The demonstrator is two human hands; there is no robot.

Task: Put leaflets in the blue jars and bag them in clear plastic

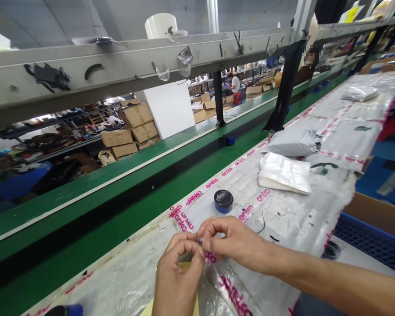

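My left hand [181, 267] and my right hand [232, 243] meet over the plastic-covered bench, fingertips pinched together. Between them shows a small, shiny bit [200, 240], too small and too covered by the fingers to name. Just beyond my right hand stands a round black-topped container with a blue side [224, 201]. Under my left wrist lies a pale yellow sheet [195, 307], mostly hidden. Another dark and blue round item [66, 310] is cut off at the bottom edge.
A green conveyor belt [171, 188] runs along the bench, with a small blue item [229, 140] on it. White folded bags [285, 172] and a grey plastic parcel [292, 142] lie further right. A blue perforated crate [371, 241] stands beside the bench. An overhead shelf [128, 66] crosses above.
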